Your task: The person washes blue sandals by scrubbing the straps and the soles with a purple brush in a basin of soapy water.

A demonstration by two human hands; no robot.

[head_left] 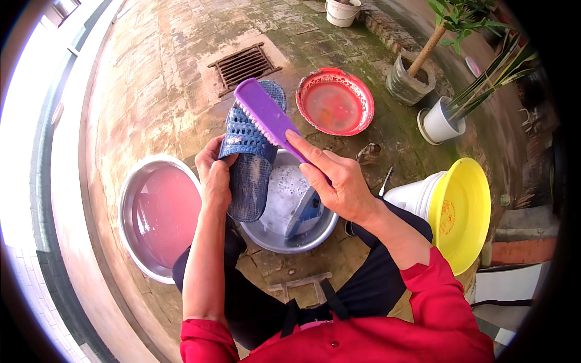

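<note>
My left hand (213,172) grips a blue perforated rubber slipper (250,151) by its side and holds it tilted over a steel basin (284,239) of soapy water. My right hand (334,178) holds a purple scrubbing brush (266,116) by its handle, bristles pressed against the slipper's upper strap. A second blue slipper (307,212) stands on edge in the foam inside the basin, partly hidden by my right hand.
A larger steel basin (130,206) of pinkish water sits at the left. A red plastic basin (363,97) with water lies beyond. A yellow-lidded white bucket (460,212) lies tipped at right. A floor drain grate (244,65), potted plants (439,118) and a white pot (342,12) are farther back.
</note>
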